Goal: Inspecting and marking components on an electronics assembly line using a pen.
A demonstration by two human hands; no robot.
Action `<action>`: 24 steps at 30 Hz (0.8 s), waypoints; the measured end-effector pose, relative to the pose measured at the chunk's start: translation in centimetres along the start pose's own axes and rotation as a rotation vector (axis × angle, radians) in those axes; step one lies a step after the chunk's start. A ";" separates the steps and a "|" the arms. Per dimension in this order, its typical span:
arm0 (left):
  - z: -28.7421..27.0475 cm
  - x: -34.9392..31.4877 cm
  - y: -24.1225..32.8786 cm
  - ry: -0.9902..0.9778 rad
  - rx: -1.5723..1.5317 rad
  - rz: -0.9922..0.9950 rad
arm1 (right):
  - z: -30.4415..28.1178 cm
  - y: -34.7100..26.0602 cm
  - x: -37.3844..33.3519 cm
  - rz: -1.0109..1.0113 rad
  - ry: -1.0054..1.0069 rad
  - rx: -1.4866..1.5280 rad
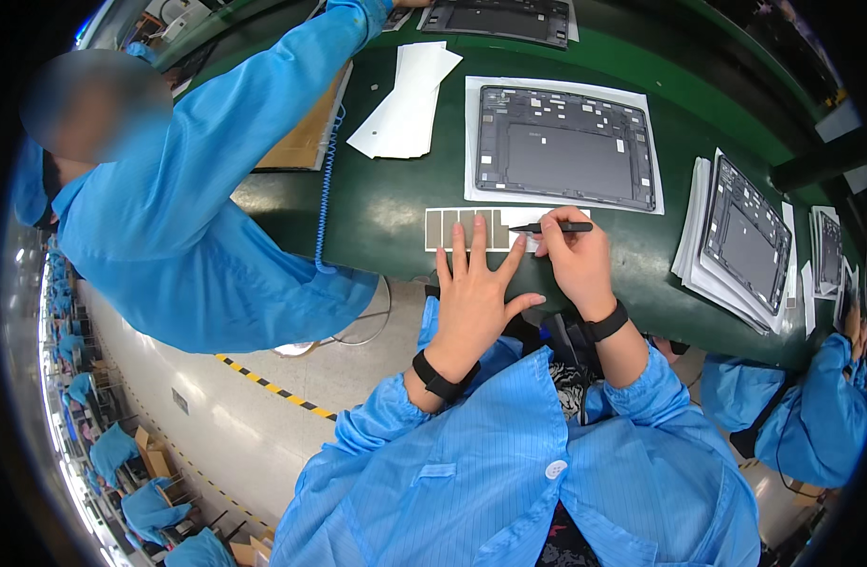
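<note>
My left hand (475,300) lies with its fingers spread on a white backing sheet that carries a row of grey-brown rectangular stickers (449,230). In my right hand (579,260) is a pair of black tweezers (570,227), pinched between thumb and fingers. Their tip points left and reaches the sheet's bare white part beside the last sticker. Whether the tip grips anything is too small to tell. Just beyond the sheet lies a dark tablet housing (567,146), its inside facing up with small white pieces on it, on white paper (472,142).
White paper strips (405,99) lie at the far left of the green table (386,203), near a blue coiled cord (328,180). More tablet housings rest at the right (747,231) and the far edge (499,21). A co-worker in blue (216,189) reaches across at left.
</note>
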State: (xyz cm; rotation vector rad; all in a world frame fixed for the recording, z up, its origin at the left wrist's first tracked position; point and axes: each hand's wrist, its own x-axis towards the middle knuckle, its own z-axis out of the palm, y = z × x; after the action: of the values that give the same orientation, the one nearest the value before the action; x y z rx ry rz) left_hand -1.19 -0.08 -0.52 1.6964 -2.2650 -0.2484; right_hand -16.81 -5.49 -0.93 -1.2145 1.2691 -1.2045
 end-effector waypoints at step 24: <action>-1.3 9.4 -5.1 0.169 -0.205 -0.145 | 3.5 0.3 8.9 -0.065 0.049 0.021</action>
State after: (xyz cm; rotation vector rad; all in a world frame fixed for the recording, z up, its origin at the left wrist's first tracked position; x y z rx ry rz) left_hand 1.43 -10.46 0.39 1.7060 -1.9297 -0.3427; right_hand -13.61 -14.45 -1.46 -1.2255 1.2579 -1.2986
